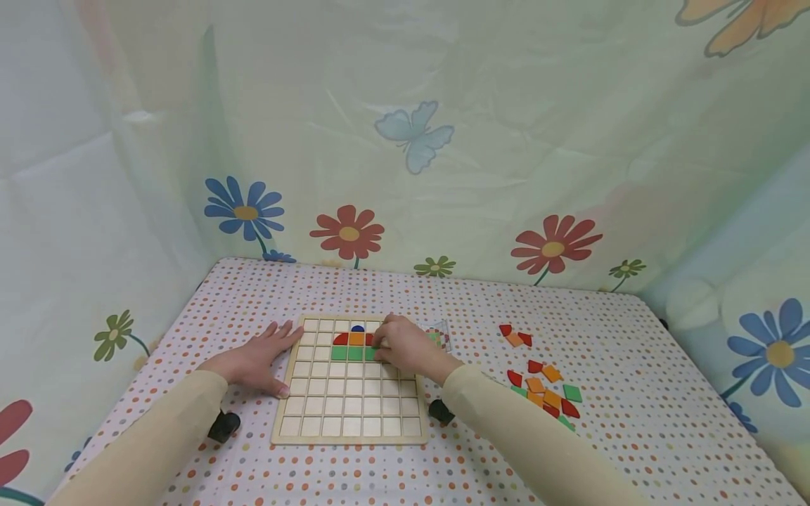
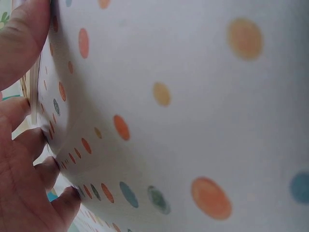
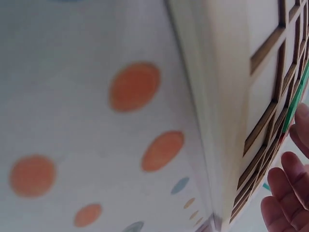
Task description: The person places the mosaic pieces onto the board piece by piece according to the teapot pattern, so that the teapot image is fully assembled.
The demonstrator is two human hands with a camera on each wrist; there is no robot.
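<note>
A wooden grid board (image 1: 351, 440) lies flat on the table. Near its top are a blue piece (image 1: 357, 329), a red piece (image 1: 342, 339), an orange piece (image 1: 357, 339) and a row of green squares (image 1: 347, 353). The left hand (image 1: 256, 360), fingers spread, touches the board's left edge with fingertips and thumb. Over the right end of the coloured rows is the right hand (image 1: 408, 346), fingers bent down at the pieces; whether it pinches one is hidden. In the right wrist view its fingers (image 3: 288, 186) are beside a green strip (image 3: 294, 104) on the board.
Loose red, orange and green pieces (image 1: 535, 385) lie right of the board, with a smaller group (image 1: 515, 339) behind them. A card (image 1: 446, 336) with a coloured pattern lies by the board's upper right, partly behind the right hand. A flowered curtain (image 1: 481, 204) stands behind the table.
</note>
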